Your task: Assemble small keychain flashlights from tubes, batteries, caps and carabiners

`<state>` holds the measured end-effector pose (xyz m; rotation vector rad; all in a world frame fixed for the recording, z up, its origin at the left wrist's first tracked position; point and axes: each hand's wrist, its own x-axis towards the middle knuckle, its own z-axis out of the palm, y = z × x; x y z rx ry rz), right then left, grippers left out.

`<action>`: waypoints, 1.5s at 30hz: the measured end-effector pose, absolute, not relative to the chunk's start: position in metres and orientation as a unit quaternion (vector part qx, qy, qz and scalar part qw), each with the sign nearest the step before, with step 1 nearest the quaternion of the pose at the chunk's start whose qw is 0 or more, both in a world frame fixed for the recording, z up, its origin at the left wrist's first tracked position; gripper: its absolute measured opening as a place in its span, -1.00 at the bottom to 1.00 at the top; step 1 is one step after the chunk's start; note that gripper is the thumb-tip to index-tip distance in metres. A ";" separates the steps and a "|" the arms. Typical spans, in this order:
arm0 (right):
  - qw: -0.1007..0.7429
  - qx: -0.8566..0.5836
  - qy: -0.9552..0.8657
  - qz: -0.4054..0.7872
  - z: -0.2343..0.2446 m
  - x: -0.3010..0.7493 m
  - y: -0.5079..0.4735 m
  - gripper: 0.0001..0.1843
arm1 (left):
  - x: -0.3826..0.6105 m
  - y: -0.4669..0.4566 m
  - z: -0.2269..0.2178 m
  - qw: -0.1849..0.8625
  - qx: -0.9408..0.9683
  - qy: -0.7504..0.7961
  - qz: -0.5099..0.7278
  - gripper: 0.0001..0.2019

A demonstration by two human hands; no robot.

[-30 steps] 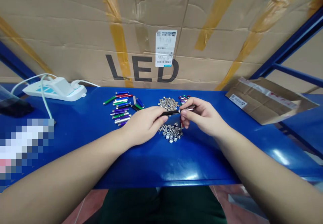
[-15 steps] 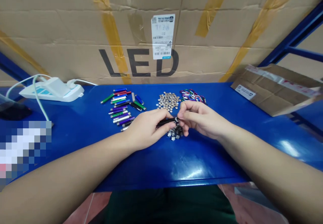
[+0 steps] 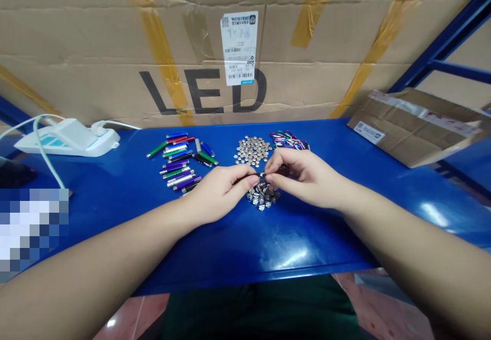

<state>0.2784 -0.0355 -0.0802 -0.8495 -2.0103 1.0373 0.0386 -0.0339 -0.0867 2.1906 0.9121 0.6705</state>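
My left hand (image 3: 215, 191) is closed around a slim black tube (image 3: 242, 178) that looks like a mini flashlight body, most of it covered by the fingers. Its silver end (image 3: 262, 175) points right and meets the fingertips of my right hand (image 3: 307, 179), which are pinched at that end. Whatever small part lies inside the right fingertips is hidden. Just below the fingers, on the table, lies a pile of small shiny silver caps (image 3: 261, 205). Beyond the hands is a heap of silver button cells (image 3: 251, 151).
Several coloured metal tubes (image 3: 178, 171) lie left of the button cells. Coloured carabiners (image 3: 287, 139) are behind my right hand. A white power strip (image 3: 92, 144) with cables stands at the left of the blue table (image 3: 238, 253), a cardboard box (image 3: 414, 125) at the right.
My fingertips have drawn closer together at the tube's end, and the tube now lies more level. The view has shifted slightly.
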 end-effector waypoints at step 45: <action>0.340 -0.377 -0.464 0.725 -0.079 0.262 -0.039 -0.41 | 0.038 -0.034 -0.093 0.113 0.869 0.192 0.442 -0.88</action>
